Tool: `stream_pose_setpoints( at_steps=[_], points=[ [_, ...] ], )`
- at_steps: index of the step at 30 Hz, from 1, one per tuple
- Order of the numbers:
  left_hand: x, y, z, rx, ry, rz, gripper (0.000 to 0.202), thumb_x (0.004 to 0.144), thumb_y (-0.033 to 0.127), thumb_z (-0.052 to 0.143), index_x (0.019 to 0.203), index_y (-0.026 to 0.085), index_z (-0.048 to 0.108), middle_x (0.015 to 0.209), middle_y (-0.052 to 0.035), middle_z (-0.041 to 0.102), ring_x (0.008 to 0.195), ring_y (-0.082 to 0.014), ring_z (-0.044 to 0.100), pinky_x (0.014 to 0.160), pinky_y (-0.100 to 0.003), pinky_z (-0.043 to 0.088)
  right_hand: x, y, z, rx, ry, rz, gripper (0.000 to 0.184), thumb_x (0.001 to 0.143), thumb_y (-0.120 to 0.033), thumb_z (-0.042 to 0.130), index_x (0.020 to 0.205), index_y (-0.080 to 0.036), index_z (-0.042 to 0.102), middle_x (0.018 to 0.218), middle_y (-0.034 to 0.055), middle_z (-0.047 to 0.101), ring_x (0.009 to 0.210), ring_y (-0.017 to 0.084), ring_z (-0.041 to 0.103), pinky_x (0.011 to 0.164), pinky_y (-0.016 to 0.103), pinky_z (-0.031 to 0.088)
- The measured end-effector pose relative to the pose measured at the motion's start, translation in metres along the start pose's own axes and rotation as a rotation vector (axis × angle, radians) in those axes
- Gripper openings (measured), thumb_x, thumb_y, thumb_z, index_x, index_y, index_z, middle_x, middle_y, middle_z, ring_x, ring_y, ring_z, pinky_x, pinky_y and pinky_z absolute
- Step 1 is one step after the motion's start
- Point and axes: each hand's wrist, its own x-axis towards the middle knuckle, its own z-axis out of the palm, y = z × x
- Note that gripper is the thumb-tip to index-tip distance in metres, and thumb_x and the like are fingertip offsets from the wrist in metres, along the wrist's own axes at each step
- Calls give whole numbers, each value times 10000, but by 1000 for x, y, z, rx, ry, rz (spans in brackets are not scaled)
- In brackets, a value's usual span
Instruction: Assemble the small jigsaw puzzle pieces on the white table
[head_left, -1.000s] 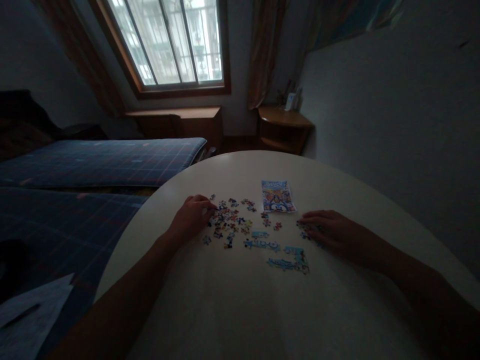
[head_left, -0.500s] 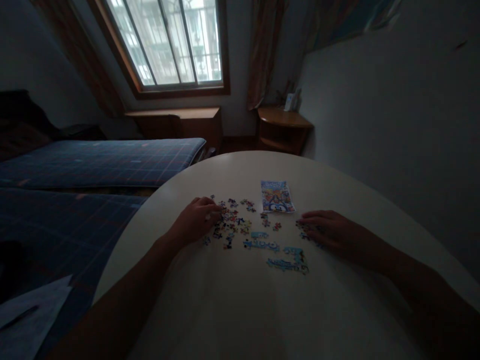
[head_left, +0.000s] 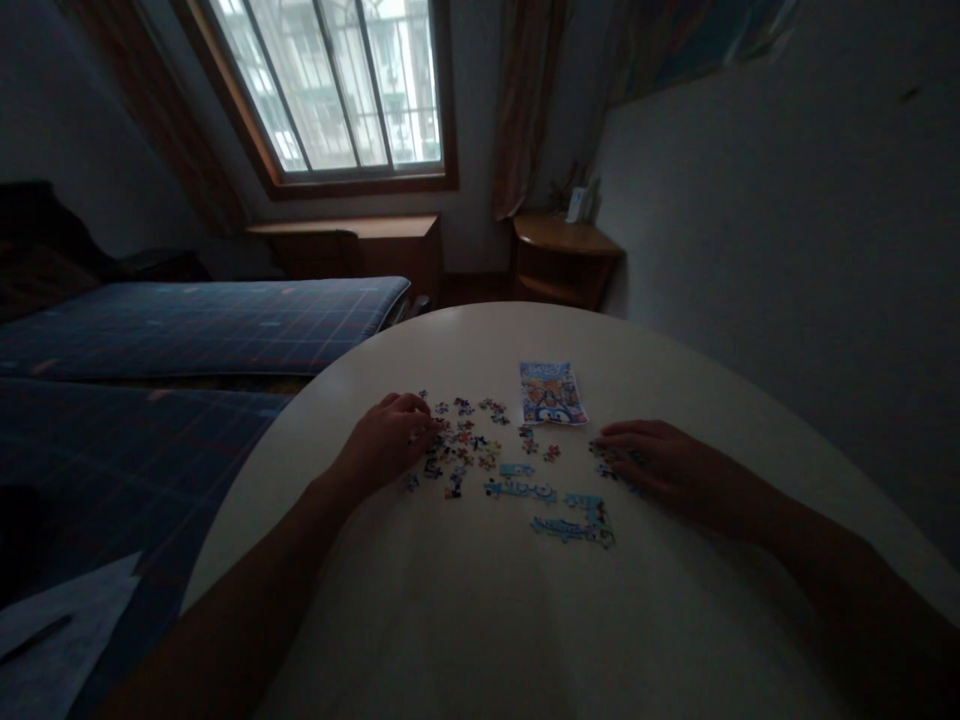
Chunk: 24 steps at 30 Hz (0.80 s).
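One blue puzzle strip lengthwise left-to-right; left hand grip unclear among loose pieces, right hand open flat.

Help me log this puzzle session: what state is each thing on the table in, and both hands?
Left hand: curled, fingertips at the loose pieces; grip unclear.
Right hand: flat, palm down, over a few pieces.
Loose pieces: scattered, unjoined.
Joined strips: partly assembled, lying flat.
Picture card: flat, face up.
Curtain: drawn aside.
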Motion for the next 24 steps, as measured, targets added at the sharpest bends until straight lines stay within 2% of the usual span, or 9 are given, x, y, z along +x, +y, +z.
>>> stream_pose_setpoints(
  at_steps=[2,4,9,12,15,20,24],
  points=[
    [0,0,1,-11,20,-25,189,928,323,585,976,278,762,1062,-44,686,985,-234,596,894,-391,508,0,1,1,-4,-1,-8,420,948,-491,459,1202,-236,676,1279,120,634,1185,280,585,998,479,492],
    [2,0,3,-41,36,-33,213,940,341,573,1044,254,737,1077,-59,685,1016,-241,591,919,-398,502,0,1,1,-10,2,-4,409,947,-476,466,1203,-237,676,1279,118,635,1182,278,589,994,478,495],
    [8,-13,4,-94,-3,73,287,945,240,534,1198,247,669,1183,-77,639,1095,-244,552,974,-415,470,1,1,1,-4,0,9,416,937,-485,476,1199,-234,680,1274,123,638,1172,290,596,989,491,496],
    [13,-22,3,-114,-32,87,264,944,227,513,1137,261,690,1180,-68,631,1096,-245,546,982,-430,455,1,0,1,-3,-10,16,436,941,-485,462,1208,-215,675,1284,137,627,1173,291,592,992,493,492],
    [16,-25,3,-141,-42,87,209,939,294,545,1051,240,713,1142,-79,637,1074,-253,551,980,-439,450,1,-1,0,7,-11,13,429,936,-486,469,1195,-216,679,1286,137,625,1179,292,588,996,493,490],
    [17,-26,8,-139,-25,80,200,931,315,566,1040,248,720,1114,-72,652,1065,-247,560,968,-418,458,1,-2,0,-7,-2,-3,413,932,-477,482,1193,-221,673,1267,128,640,1170,292,596,988,493,495],
    [15,-29,7,-111,10,40,176,920,306,571,962,246,731,1108,-75,662,1072,-254,562,965,-429,459,3,-8,-2,-45,91,44,371,939,-425,466,1162,-209,670,1255,126,645,1109,279,628,959,485,509]
  ],
)
